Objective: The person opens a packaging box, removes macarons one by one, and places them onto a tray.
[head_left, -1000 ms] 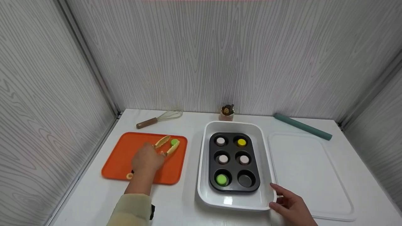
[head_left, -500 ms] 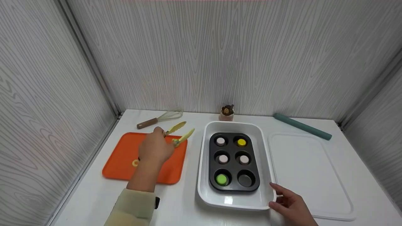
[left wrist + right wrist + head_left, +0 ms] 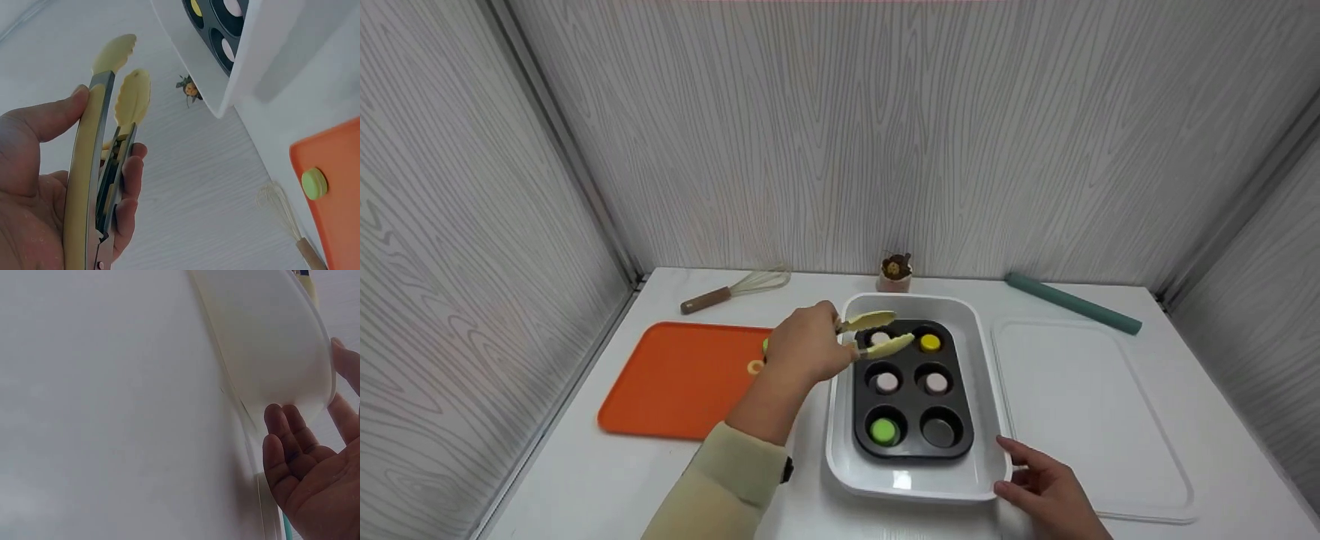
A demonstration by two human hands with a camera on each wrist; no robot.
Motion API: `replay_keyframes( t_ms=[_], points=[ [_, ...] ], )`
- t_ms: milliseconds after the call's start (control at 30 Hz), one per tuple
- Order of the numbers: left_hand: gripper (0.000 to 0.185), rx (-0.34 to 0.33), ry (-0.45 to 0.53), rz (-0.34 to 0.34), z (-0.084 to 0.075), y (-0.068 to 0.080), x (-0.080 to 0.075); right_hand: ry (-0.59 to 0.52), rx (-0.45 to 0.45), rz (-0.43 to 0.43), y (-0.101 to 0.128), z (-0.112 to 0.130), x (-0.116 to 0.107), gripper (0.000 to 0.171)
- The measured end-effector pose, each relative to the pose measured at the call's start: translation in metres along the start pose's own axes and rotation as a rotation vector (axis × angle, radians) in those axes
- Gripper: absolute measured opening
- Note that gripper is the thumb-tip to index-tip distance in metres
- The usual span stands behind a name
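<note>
- The white dish (image 3: 840, 420) sits mid-table with the dark muffin tin (image 3: 913, 390) inside it. Five cups hold pieces and the near right cup is bare, the same as a second ago.
- The orange tray (image 3: 675, 382) lies left of the dish. A green piece (image 3: 314, 183) rests on it, and we see that the tongs came away without it.
- Our left hand (image 3: 806, 349) has swung from the tray across to the dish, and its fingers curl round the yellow tongs (image 3: 877, 334).
- The tong tips hang over the far left cups, slightly parted, with nothing between them in the wrist view.
- We judge the grab missed: the last cup is unfilled and the green piece must be fetched again.
- Our right hand (image 3: 1046, 487) has not moved, its fingers fairly straight against the dish's near right corner, steadying it.
</note>
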State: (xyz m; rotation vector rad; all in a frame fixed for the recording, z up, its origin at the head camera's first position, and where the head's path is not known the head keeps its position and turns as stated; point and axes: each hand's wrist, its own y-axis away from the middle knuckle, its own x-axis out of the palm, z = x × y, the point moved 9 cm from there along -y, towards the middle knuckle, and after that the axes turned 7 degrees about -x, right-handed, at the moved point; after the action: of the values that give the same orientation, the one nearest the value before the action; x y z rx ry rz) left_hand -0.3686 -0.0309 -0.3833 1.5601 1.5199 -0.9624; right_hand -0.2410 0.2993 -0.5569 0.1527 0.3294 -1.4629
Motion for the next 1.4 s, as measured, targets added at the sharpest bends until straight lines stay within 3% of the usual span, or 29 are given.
replay_keyframes(
  t_ms=[233, 500, 667, 967, 1233, 1400],
  points=[
    [0.037, 0.018, -0.029, 0.086, -0.017, -0.009, 0.036, -0.013, -0.016, 0.021, 0.0, -0.001, 0.003, 0.067],
    [0.034, 0.069, -0.104, 0.102, -0.033, -0.013, 0.071, -0.011, 0.027, 0.006, 0.0, -0.003, 0.002, 0.069],
    [0.036, 0.054, -0.146, 0.113, -0.036, -0.017, 0.086, -0.013, 0.027, 0.004, 0.001, -0.004, 0.004, 0.068],
    [0.042, 0.052, -0.213, 0.152, -0.046, -0.024, 0.099, -0.035, -0.023, 0.009, 0.0, 0.0, 0.001, 0.065],
    [0.044, 0.141, -0.367, 0.212, -0.065, -0.025, 0.1, -0.063, -0.032, 0.005, 0.001, -0.001, 0.001, 0.061],
    [0.045, 0.143, -0.432, 0.249, -0.073, -0.027, 0.102, -0.059, -0.03, 0.011, 0.002, 0.0, 0.001, 0.062]
  ],
)
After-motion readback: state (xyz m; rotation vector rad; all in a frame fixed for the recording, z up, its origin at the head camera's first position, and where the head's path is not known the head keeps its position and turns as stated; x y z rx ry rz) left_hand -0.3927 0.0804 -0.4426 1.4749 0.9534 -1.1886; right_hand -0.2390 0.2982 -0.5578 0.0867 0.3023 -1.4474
